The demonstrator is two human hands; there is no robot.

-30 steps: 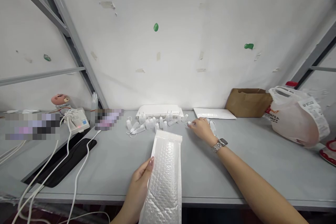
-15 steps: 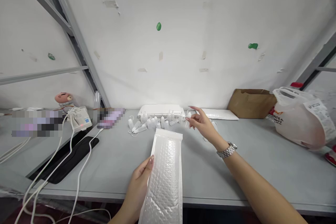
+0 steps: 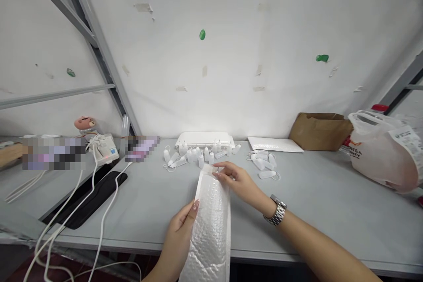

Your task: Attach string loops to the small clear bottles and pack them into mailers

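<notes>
A white bubble mailer (image 3: pixel 211 224) stands tilted in front of me, its lower end cut off by the bottom of the view. My left hand (image 3: pixel 180 231) grips its left edge, thumb on the front face. At the mailer's top flap, the fingers of my right hand (image 3: pixel 231 176) are pinched on the upper right corner; a silver watch is on that wrist. Just beyond the flap, several small white dropper bottles (image 3: pixel 191 155) with thin tips and attached caps are grouped on the table. A second cluster of similar bottles (image 3: pixel 262 163) lies to the right.
Flat white mailers (image 3: pixel 205 138) are stacked by the wall, with another stack (image 3: pixel 276 144) to their right. A brown cardboard box (image 3: pixel 319 132) and a plastic carry bag (image 3: pixel 380 154) stand at the right. White cables (image 3: pixel 105 211) and a black pad (image 3: pixel 95 198) occupy the left.
My right hand has come back from beside the bottles, down and left onto the mailer's top flap. My left hand keeps its hold; the view has shifted slightly.
</notes>
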